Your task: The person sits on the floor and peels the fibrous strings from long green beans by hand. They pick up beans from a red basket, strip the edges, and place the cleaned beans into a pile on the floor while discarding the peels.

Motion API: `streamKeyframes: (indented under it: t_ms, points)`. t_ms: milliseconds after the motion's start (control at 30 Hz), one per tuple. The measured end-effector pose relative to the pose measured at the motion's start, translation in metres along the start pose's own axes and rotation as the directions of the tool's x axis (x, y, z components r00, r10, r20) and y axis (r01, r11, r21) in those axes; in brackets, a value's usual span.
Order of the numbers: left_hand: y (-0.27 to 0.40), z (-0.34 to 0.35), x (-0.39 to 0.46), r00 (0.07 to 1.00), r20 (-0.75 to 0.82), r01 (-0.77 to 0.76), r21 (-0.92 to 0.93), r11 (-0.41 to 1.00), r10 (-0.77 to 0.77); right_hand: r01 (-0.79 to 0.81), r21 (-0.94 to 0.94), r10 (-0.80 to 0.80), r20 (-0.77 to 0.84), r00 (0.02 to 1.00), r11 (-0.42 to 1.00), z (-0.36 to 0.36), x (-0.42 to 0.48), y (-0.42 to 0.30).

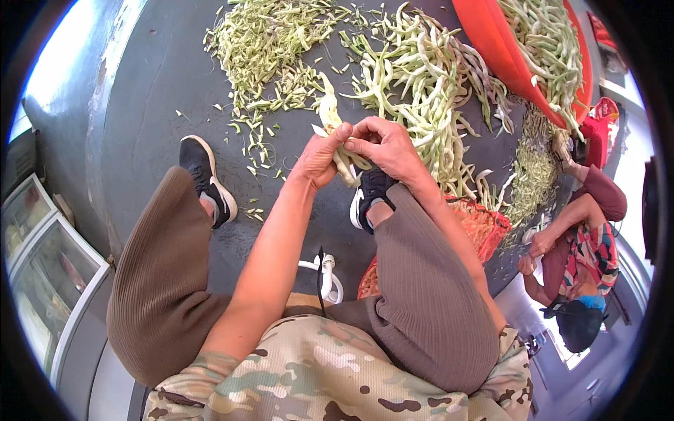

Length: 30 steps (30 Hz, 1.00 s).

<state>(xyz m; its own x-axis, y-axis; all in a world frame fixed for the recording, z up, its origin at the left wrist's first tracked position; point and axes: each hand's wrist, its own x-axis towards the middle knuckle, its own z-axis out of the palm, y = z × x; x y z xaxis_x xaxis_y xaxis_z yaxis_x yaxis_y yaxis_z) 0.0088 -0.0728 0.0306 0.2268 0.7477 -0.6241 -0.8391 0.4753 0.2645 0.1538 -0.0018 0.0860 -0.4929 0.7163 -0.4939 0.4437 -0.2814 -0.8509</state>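
My left hand [320, 158] is closed around a small bunch of pale green bean pods [328, 108]. Their ends stick out above the thumb and below the palm. Right beside it, my right hand [387, 143] pinches a pod of the same bunch between thumb and bent fingers; those fingertips are partly hidden. Beyond the hands, a heap of whole bean pods [421, 73] lies on the dark floor. To its left spreads a pile of short broken bean pieces [274, 47], with thin strings among them.
A large red tub [487, 39] holding beans stands at upper right. Red mesh sacks [476, 223] lie beside my right leg. Another person [574, 252] sits at the right by a second pile of bean pieces [534, 168]. Glass-topped cabinets [55, 284] stand at left.
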Motion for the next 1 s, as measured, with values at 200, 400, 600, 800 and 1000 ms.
streamKeyframes:
  t_ms: [200,400,600,800,1000]
  points:
    - [0.022,0.005,-0.012,0.998,0.011,0.062,0.079,0.995,-0.063,-0.046,0.250,0.055,-0.030,0.998,0.967,0.001,-0.002,-0.006]
    - [0.043,-0.025,-0.012,0.976,-0.191,-0.085,0.106,0.991,0.105,-0.120,0.342,0.122,0.016,0.992,0.932,-0.024,0.003,-0.015]
    - [0.066,0.011,-0.014,0.978,-0.082,-0.143,0.397,0.907,0.190,-0.236,0.260,0.196,0.173,0.965,0.936,-0.031,0.003,-0.003]
    - [0.064,0.020,-0.020,0.979,-0.078,-0.076,0.712,0.698,0.187,0.020,-0.150,-0.004,0.102,0.995,0.988,-0.017,0.011,-0.006]
    - [0.059,0.020,-0.020,0.984,-0.103,-0.010,0.780,0.626,0.143,-0.008,-0.314,0.050,0.125,0.991,0.950,-0.030,0.012,0.000]
